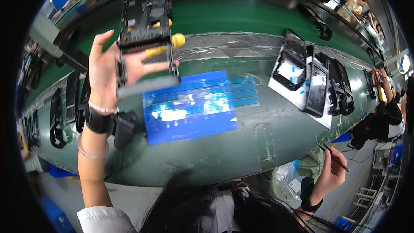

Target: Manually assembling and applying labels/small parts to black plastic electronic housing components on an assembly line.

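Note:
My left hand (102,71) is raised at the left, supporting a black plastic device housing (145,13) from behind. Through the open lower part of the housing its fingers show, some in yellow finger cots (177,40). Molded ribs and small recesses cover the housing's inner face, and its lower edge is smeared by motion. Low on the right, my right hand (331,174) grips dark tweezers (338,159), tips pointing up and left, near the table's front edge. Between the hands, a blue sheet (189,131) lies on the green table, with shiny blue film strips (246,91) on it and past its right side.
Several black housings (317,88) rest on a white board (323,121) at the right. More housings (56,118) stand at the left. Beyond the table runs a green conveyor (233,15), carrying a black part (317,20). A clear plastic bag (286,181) hangs below the front edge. Other people are nearby.

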### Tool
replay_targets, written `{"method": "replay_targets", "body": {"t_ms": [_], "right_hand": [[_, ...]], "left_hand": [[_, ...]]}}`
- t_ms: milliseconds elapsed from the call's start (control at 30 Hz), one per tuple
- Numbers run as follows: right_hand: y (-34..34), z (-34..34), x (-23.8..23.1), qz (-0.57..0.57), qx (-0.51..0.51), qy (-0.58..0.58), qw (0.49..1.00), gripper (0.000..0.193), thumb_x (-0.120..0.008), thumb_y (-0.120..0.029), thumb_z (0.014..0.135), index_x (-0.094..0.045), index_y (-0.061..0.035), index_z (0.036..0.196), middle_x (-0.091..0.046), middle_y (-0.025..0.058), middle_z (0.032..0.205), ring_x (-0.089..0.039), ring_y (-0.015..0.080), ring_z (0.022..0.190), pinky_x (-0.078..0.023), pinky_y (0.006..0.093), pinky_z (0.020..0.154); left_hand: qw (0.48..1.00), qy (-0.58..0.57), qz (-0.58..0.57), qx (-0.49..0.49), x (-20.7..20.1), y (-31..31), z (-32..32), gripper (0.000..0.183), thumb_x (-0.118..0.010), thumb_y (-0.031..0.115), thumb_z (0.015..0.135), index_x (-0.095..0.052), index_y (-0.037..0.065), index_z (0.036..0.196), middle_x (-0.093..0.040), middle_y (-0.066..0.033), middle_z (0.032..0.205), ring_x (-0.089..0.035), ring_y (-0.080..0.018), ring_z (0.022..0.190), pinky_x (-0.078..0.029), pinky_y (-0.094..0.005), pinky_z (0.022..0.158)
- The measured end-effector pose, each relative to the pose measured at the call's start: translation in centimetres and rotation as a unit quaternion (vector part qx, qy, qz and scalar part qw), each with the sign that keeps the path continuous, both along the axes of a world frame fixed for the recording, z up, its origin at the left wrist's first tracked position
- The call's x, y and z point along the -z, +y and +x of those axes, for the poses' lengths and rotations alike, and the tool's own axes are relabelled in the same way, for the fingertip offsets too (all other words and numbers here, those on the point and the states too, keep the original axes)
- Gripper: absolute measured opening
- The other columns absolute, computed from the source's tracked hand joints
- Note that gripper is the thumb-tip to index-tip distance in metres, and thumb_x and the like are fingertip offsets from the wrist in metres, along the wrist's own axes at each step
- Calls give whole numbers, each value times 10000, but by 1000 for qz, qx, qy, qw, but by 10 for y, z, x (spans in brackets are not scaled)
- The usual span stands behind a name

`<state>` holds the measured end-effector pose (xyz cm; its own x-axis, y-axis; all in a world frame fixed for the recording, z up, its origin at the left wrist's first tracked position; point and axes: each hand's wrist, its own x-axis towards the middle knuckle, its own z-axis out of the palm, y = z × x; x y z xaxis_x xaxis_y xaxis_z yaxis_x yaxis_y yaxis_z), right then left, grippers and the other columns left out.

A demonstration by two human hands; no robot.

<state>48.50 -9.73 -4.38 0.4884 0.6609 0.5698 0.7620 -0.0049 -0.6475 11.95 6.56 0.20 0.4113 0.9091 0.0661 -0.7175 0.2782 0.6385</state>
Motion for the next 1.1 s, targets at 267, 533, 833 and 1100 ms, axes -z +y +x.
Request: {"method": "replay_targets", "body": {"t_ms": [267, 533, 833, 1100], "right_hand": [[95, -116, -12, -137, -328, 415, 837, 185, -564, 85, 642, -446, 34, 775, -548, 143, 739, -570, 191, 640, -477, 256, 583], [127, -149, 1, -195, -357, 385, 829, 261, -568, 60, 658, -363, -23, 797, -546, 131, 678, -574, 194, 596, -478, 236, 534], [134, -155, 8, -249, -327, 400, 819, 252, -537, 63, 673, -346, -35, 804, -545, 99, 676, -566, 175, 573, -492, 242, 527], [138, -148, 16, -263, -308, 450, 796, 259, -545, 73, 664, -357, -37, 804, -553, 135, 665, -577, 218, 580, -482, 257, 542]], "left_hand": [[976, 54, -160, -139, 41, -75, -35, 337, -372, 93, 758, -346, 17, 1086, -416, -179, 1077, -407, -320, 1001, -315, -483, 841], [975, 79, -177, -111, 40, -87, -31, 429, -353, 3, 724, -263, 26, 1142, -367, -155, 1121, -387, -318, 1023, -327, -498, 840], [971, 38, -229, -58, 46, -90, -36, 494, -333, -49, 668, -244, 20, 1149, -354, -162, 1128, -371, -332, 1032, -313, -523, 841], [970, 33, -237, -44, 50, -92, -36, 509, -339, -52, 671, -220, 21, 1160, -340, -180, 1134, -360, -339, 1042, -303, -514, 852]]}}
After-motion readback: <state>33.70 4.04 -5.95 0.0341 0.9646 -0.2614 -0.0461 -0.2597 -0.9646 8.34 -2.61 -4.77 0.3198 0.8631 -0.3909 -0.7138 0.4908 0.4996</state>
